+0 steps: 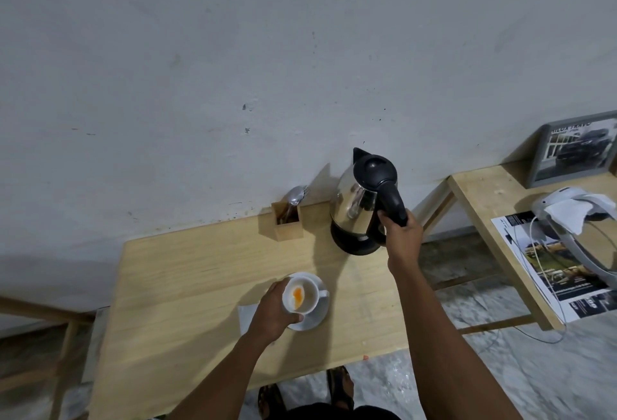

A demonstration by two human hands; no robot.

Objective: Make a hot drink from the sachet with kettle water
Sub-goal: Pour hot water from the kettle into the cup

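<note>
Right hand (pixel 402 236) wraps around the black handle of the shiny steel electric kettle with the black lid (pixel 362 206), fingers clenched on the grip. The kettle stands at the back of the pale wooden table (pixel 187 286), near the wall, on its black base, leaning a touch in this wide view; its long axis runs up and down, the pointed black spout aims up and away toward the wall, and the handle angles back toward the person. Left hand (pixel 275 311) cups the small white ceramic cup (pixel 300 296), thumb and fingers curled around its near wall. The cup sits on a round white saucer (pixel 317 316) toward the front middle of the table, mouth tipped toward the camera, its little handle pointing right, and inside lies a patch of orange powder (a streak down the left of the bowl). A white paper piece (pixel 247 317) lies flat under the left wrist, just beside the saucer; whether it is the sachet, I cannot tell. Left of the kettle, a small square wooden holder (pixel 287 227) carries metal spoons (pixel 295 196), bowls up.
</note>
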